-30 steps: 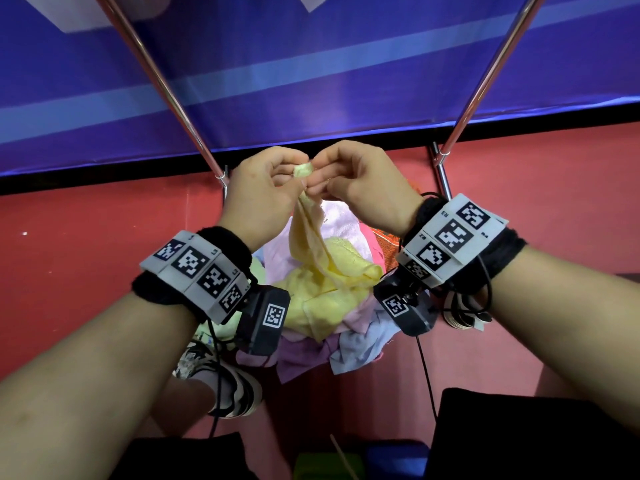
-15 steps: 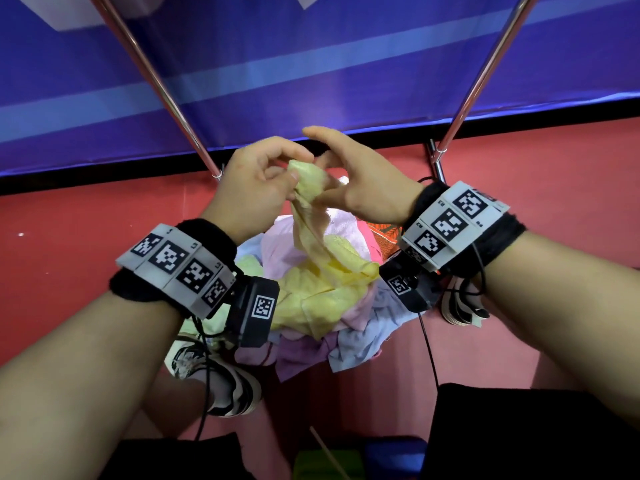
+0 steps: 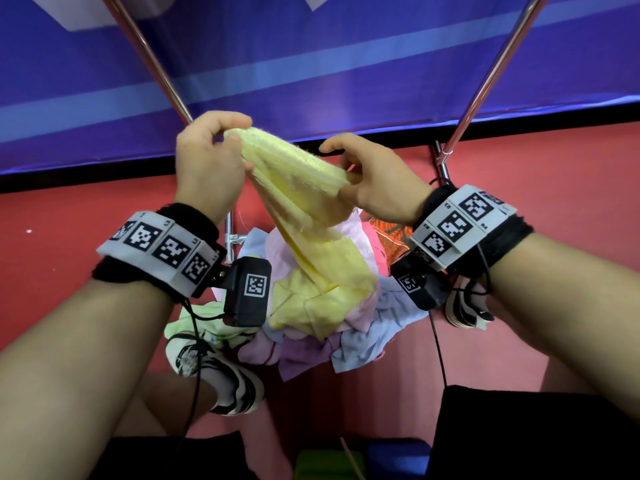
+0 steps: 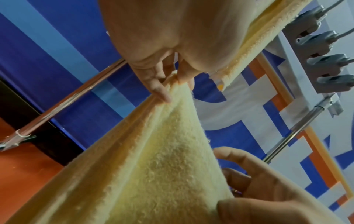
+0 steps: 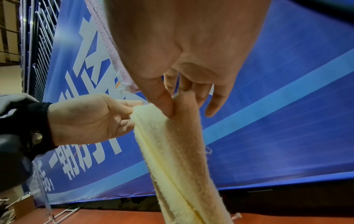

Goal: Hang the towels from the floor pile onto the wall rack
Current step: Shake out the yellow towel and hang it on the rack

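Your left hand and right hand both pinch the yellow towel's top edge; it isn't hung yet; the floor pile remains.

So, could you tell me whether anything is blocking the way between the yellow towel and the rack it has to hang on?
Nothing visible does. The left hand and right hand hold the yellow towel up in open air; its lower end trails onto the floor pile. The rack's hooks look bare.

A staged indoor set: printed blue banner backdrop, red floor.
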Motion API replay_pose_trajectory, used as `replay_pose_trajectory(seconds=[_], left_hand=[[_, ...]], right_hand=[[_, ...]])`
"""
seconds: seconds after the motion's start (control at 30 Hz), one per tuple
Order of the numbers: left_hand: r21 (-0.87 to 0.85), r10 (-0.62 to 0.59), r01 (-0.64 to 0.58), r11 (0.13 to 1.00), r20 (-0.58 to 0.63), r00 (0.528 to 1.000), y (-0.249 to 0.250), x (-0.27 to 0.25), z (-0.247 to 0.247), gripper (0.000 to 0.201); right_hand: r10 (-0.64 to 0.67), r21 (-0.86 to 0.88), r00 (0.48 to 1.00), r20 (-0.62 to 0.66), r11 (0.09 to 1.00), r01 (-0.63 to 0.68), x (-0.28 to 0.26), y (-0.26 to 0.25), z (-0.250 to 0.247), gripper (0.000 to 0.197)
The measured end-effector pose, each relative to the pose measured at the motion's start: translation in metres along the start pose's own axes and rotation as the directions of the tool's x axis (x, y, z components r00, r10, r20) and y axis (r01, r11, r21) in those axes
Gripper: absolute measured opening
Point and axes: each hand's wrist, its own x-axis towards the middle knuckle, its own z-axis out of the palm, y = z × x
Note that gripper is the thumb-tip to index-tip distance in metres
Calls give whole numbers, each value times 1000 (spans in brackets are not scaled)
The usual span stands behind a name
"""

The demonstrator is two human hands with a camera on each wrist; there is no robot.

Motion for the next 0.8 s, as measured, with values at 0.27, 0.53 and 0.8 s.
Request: replay_pose_trajectory(seconds=[0.27, 0.53, 0.8], left_hand=[[4, -30, 31, 1000, -43, 999, -4, 6, -3, 29], [18, -10, 11, 1000, -58, 998, -10, 8, -2, 33], [33, 59, -58, 998, -39, 997, -9, 4, -1, 24]], right_hand=[[-28, -5, 999, -40, 1000, 28, 3, 1, -5, 36], [38, -82, 999, -29, 996, -40, 4, 7, -15, 5], [62, -46, 988, -141, 997, -69, -2, 9, -27, 14]])
